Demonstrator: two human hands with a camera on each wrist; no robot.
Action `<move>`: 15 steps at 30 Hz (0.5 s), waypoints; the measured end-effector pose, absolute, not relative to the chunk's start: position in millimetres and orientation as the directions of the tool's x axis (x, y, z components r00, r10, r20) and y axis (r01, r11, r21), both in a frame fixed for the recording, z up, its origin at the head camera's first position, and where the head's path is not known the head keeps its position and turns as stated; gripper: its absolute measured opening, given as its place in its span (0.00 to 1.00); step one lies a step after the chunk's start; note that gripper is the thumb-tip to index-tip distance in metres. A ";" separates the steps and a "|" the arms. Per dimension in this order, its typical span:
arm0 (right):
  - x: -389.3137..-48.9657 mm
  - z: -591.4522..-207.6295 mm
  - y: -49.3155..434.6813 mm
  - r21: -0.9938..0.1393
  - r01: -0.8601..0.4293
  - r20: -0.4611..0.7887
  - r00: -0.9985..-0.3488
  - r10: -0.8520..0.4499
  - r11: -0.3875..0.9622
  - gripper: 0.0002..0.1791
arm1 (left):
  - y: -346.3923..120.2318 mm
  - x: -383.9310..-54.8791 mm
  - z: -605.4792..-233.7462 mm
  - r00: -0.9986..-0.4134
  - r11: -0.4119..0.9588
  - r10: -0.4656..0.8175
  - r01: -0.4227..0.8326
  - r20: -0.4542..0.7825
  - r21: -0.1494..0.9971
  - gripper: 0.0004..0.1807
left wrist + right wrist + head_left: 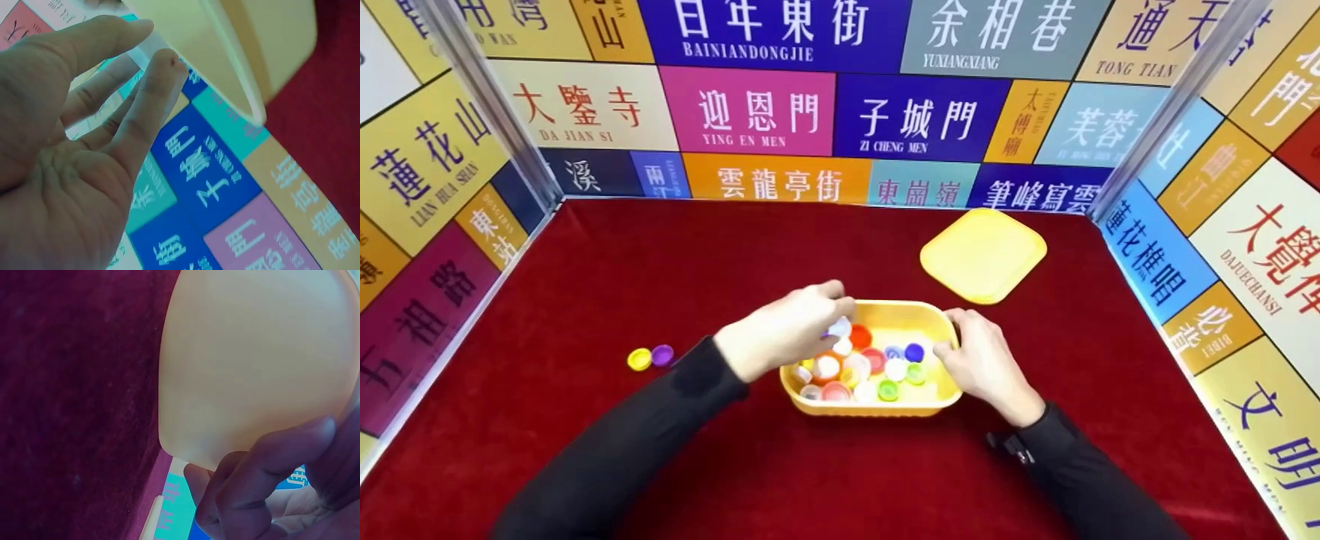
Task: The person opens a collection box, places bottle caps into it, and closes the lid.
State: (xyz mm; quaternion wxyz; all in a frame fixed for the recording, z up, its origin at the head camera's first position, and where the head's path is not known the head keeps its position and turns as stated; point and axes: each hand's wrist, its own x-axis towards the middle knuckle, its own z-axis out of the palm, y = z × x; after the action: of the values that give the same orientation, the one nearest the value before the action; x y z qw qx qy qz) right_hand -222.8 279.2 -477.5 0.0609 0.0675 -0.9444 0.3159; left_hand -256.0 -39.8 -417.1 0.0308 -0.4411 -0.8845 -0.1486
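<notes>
A yellow plastic container point(870, 409) stands on the red cloth with several coloured bottle caps point(874, 360) inside. Over its left end, my left hand point(791, 326) pinches a whitish bottle cap point(840, 327) between thumb and fingertips. The left wrist view shows this pale cap point(151, 47) only partly, next to the container's wall point(281, 45). At the opposite end, my right hand point(982, 360) grips the container's rim, thumb on the inner side. In the right wrist view, curled fingers point(242, 495) lie against the container's outer wall point(253, 365).
A yellow lid point(984, 256) lies flat behind the container, to the right. Two more caps, one yellow point(639, 359) and one purple point(662, 355), lie side by side on the cloth at left. Printed panels point(757, 112) wall the table at the back and sides.
</notes>
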 end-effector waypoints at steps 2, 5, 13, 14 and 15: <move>-222.6 -477.7 278.3 -0.587 -0.169 0.160 -0.983 -0.092 0.791 0.23 | -32.3 -258.6 -421.3 -0.595 0.555 0.784 0.800 0.176 0.230 0.11; -221.0 -479.2 277.5 -0.586 -0.167 0.156 -0.983 -0.093 0.793 0.23 | -24.5 -260.0 -428.3 -0.579 0.542 0.800 0.810 0.158 0.223 0.10; -222.1 -478.6 279.1 -0.591 -0.173 0.162 -0.982 -0.094 0.788 0.23 | -16.2 -259.1 -427.7 -0.617 0.587 0.785 0.771 0.057 0.248 0.17; -222.7 -478.4 279.2 -0.590 -0.174 0.162 -0.982 -0.095 0.788 0.23 | -17.0 -259.5 -427.5 -0.618 0.587 0.784 0.767 0.055 0.257 0.17; -223.1 -478.3 279.4 -0.590 -0.174 0.161 -0.982 -0.096 0.789 0.23 | -18.0 -259.8 -427.5 -0.619 0.586 0.783 0.765 0.056 0.269 0.16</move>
State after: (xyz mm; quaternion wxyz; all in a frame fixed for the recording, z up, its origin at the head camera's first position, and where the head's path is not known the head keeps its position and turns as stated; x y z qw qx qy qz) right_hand -223.1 279.4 -478.3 0.0616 0.0714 -0.9437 0.3170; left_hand -259.8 -18.0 -427.5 -0.0342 -0.4348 -0.8897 -0.1346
